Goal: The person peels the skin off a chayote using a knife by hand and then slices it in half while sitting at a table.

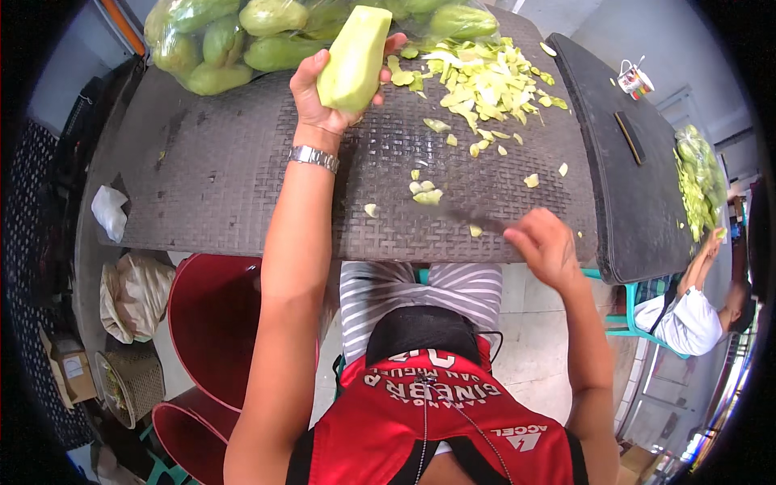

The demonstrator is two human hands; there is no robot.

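Observation:
My left hand [339,91] grips a peeled green papaya [356,57] from below, tilted up over the far part of the woven-pattern table [230,176]. Its pale surface shows flat cut facets. My right hand [545,245], above the table's near edge, is closed around a knife [470,218] whose blade is blurred and points left. Beyond the papaya lies a heap of peel strips [485,79]. Smaller peel scraps [427,194] are scattered near the knife. Clear plastic bags hold several unpeeled green papayas [224,42] along the far edge.
At the right, a dark table [624,163] bears a mug [635,80], a dark oblong object [630,137] and bagged green produce [700,163]. Another person [682,321] sits beside it. Red bins [212,327], a sack [136,297] and a basket [130,388] stand at lower left.

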